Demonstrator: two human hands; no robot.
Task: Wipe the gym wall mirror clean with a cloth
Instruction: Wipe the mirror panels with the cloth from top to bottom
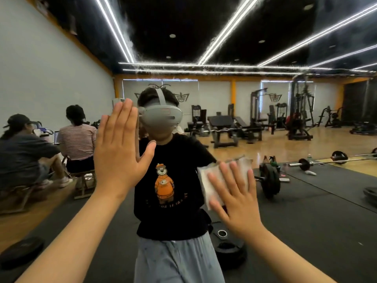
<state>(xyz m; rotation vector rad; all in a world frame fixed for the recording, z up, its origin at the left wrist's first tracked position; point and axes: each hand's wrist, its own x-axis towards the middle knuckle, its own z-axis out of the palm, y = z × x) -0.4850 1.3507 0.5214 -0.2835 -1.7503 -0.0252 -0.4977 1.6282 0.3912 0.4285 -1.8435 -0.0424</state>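
The wall mirror fills the whole head view and reflects the gym and me in a black T-shirt. My left hand lies flat against the glass at head height, fingers straight and together, thumb out. My right hand presses a folded white cloth flat on the glass at chest height, fingers spread and straight. The cloth sticks out above and to the left of that hand; part of it is hidden under the palm.
All else is reflection: two seated people at the left, weight machines at the back, barbells and loose weight plates on black floor mats behind me.
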